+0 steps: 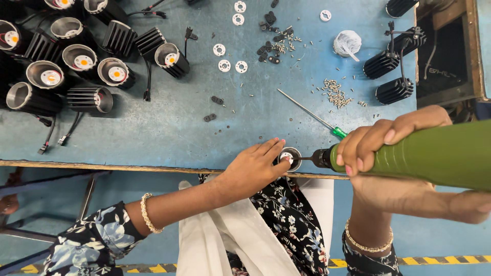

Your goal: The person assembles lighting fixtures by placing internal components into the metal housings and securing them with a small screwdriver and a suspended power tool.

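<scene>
The left hand (pixel 255 166) lay at the near edge of the blue table (pixel 169 128), with its fingers curled around a small round lamp housing (pixel 290 157) and holding it steady; the housing stood just at the table edge, almost over the rim. The right hand (pixel 388 138) was closed firmly around a green electric screwdriver (pixel 424 153), held nearly flat, and its dark bit pointed left into the open mouth of the housing, touching the white disc inside. Behind the tool, a hand screwdriver with green handle (pixel 312 116) lay slanted on the table, near the right hand's fingers. The middle of the table, between the hands and the far things, was mostly bare, with only two small black clips (pixel 214 108) there. At the far left stood a crowded group of black finned lamp bodies (pixel 76 61), well apart from the hands. Further away lay white rings (pixel 225 65), a heap of small screws (pixel 335 93) and three more black finned bodies (pixel 391 76) beside a dark box at the right edge.
</scene>
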